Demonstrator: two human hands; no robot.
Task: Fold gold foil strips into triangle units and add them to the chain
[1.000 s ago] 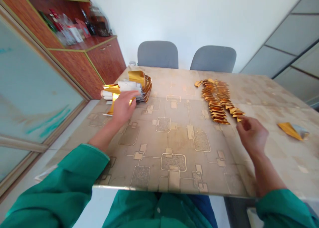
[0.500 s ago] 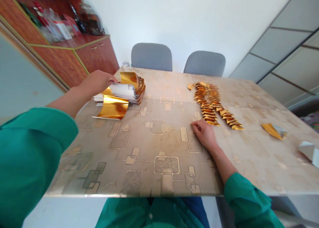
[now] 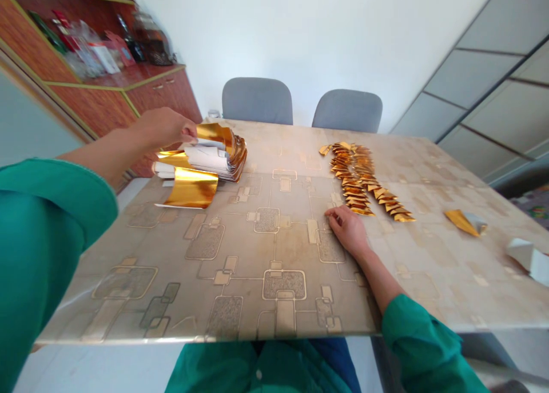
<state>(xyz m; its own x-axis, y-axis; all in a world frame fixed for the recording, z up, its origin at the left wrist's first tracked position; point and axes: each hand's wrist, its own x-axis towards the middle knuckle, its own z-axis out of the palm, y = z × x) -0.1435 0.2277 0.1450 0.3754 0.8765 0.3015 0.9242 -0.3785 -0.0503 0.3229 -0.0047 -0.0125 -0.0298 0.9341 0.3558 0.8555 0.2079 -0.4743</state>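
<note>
My left hand (image 3: 167,127) is above the back left of the table, its fingers pinched at the edge of a gold foil paper sheet (image 3: 212,131) on the stack. White-backed, curling sheets make up this paper stack (image 3: 210,159). A single gold sheet (image 3: 195,187) lies bent over the stack's front side. My right hand (image 3: 348,230) rests on the tablecloth with its fingers curled together, and nothing shows in them. Just beyond it, folded gold paper pieces (image 3: 354,181) sit nested in overlapping rows.
A patterned cloth covers the table (image 3: 257,250). Toward the right lie a gold folded piece (image 3: 465,222) and a white paper piece (image 3: 529,258). Two grey chairs (image 3: 257,101) stand along the far side. A wooden cabinet (image 3: 158,90) is at the back left.
My left hand has risen slightly and shifted a little left at the stack, lifting the sheet's edge. My right hand stays in place on the table.
</note>
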